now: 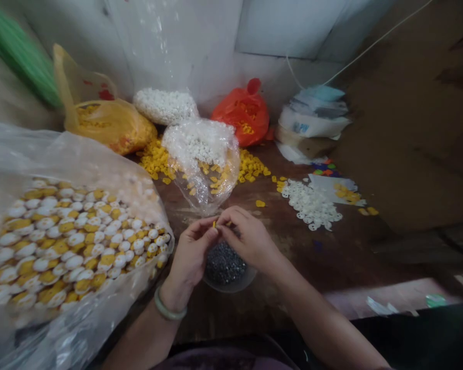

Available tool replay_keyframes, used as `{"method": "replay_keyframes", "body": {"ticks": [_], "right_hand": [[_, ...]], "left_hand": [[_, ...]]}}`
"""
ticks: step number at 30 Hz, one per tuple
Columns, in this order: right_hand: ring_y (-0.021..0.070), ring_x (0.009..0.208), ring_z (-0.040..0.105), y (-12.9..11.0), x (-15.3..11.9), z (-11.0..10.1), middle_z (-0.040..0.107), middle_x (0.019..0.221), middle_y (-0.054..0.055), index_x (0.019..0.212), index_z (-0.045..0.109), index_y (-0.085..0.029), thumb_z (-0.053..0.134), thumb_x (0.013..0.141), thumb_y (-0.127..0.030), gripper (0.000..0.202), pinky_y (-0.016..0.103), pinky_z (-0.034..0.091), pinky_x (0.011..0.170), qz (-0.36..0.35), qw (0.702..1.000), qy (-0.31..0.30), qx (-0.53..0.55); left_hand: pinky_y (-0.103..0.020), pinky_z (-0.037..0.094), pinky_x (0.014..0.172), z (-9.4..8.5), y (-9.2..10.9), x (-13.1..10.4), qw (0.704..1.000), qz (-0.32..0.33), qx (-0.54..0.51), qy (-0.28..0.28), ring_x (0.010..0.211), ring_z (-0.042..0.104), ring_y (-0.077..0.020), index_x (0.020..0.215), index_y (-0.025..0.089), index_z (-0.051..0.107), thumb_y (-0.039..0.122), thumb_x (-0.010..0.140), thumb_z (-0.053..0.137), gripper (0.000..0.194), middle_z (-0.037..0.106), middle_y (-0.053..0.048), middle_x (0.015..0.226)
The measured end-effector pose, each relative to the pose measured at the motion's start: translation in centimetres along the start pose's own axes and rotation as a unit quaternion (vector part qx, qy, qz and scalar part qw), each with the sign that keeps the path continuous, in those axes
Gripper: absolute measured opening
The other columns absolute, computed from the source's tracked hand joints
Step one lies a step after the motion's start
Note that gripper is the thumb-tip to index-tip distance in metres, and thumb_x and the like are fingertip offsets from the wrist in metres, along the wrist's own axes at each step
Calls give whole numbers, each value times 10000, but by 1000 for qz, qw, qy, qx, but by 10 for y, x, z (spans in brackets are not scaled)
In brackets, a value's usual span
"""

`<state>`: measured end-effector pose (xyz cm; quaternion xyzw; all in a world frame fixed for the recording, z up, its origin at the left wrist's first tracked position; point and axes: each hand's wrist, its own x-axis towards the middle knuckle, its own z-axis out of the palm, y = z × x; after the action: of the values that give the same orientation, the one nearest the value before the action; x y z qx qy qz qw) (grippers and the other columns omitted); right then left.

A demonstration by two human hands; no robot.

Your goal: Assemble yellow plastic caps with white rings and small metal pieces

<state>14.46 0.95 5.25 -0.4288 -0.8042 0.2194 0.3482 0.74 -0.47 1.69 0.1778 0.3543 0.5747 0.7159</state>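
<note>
My left hand (195,246) and my right hand (245,234) meet above a clear round bowl (241,286) filled with small dark shiny pieces (224,263). Between the fingertips of both hands is a small yellow plastic piece (214,224), pinched and mostly covered by my fingers. Its exact kind does not show. Beyond my hands a clear plastic bag (212,192) lies on the table, with white pieces in it and yellow pieces showing through. To the left a large clear bag (139,169) stands open, full of white-and-yellow joined pieces (75,239).
Yellow pieces (254,167) are spread behind the clear bag. At the back are a yellow bag (127,126), a bag of white pieces (164,105) and a red bag (241,110). White discs (312,203) lie on the right, near a stack of papers and packets (312,123).
</note>
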Motion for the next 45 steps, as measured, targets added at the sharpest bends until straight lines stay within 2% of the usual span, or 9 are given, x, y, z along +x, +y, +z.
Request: {"method": "replay_keyframes", "body": {"ticks": [3,7,13,17,25,30,36,41,45], "right_hand": [[162,800,582,0,-1,1,607,866,24,824,556,-195,539,865,-101,103,286,479,735,38,999,16,17],[155,780,580,-1,1,-7,606,835,14,816,567,-195,539,878,-112,107,273,468,711,36,999,5,31],[160,832,568,-3,10,-25,600,863,27,848,565,-183,523,889,-63,134,273,464,750,-50,996,-70,-2],[174,857,556,-4,13,-28,595,887,48,864,566,-170,516,915,-66,126,290,469,774,-101,987,-103,-64],[194,829,552,-2,9,-25,600,870,73,883,578,-148,440,965,-98,168,324,507,756,-186,972,-61,-133],[168,839,576,-4,8,-31,607,882,53,899,580,-167,464,961,-101,148,294,530,760,-168,977,-94,-95],[187,844,585,-4,4,-26,611,886,69,925,588,-171,426,966,-101,181,325,548,752,-189,971,-45,-140],[179,859,599,-3,2,-22,623,911,65,958,603,-179,412,968,-98,208,306,544,753,-173,980,-30,-94],[183,881,601,-1,-4,-14,625,926,62,958,613,-181,435,962,-103,195,324,531,780,-132,990,17,-49]], "left_hand": [[-205,500,631,1,0,-1,1000,-5,18,-12,643,626,-105,807,154,761,193,484,904,355,731,-25,744],[-205,521,624,3,3,-3,1000,-17,5,-15,631,642,-106,762,164,767,246,449,923,359,746,-26,746],[-199,534,569,3,6,-5,997,-65,12,-28,538,639,-100,710,172,774,292,404,938,368,735,-18,647],[-198,519,514,2,6,-6,996,-68,28,-41,500,624,-106,690,164,772,311,396,940,370,725,-30,619],[-184,485,482,-1,5,-6,996,-61,46,-49,456,607,-99,704,134,763,348,401,935,409,706,-29,567],[-174,466,460,0,4,-6,994,-74,50,-67,445,598,-98,684,129,758,367,411,932,402,680,-27,517],[-176,471,468,-4,3,-4,993,-76,43,-75,454,604,-98,704,141,765,348,446,927,368,686,-23,534],[-176,460,464,-4,3,-3,994,-74,15,-81,438,585,-87,704,147,769,360,440,929,376,679,-19,537],[-167,448,451,-1,4,-4,995,-69,20,-71,428,579,-84,689,150,766,351,427,933,370,669,-13,514]]}}
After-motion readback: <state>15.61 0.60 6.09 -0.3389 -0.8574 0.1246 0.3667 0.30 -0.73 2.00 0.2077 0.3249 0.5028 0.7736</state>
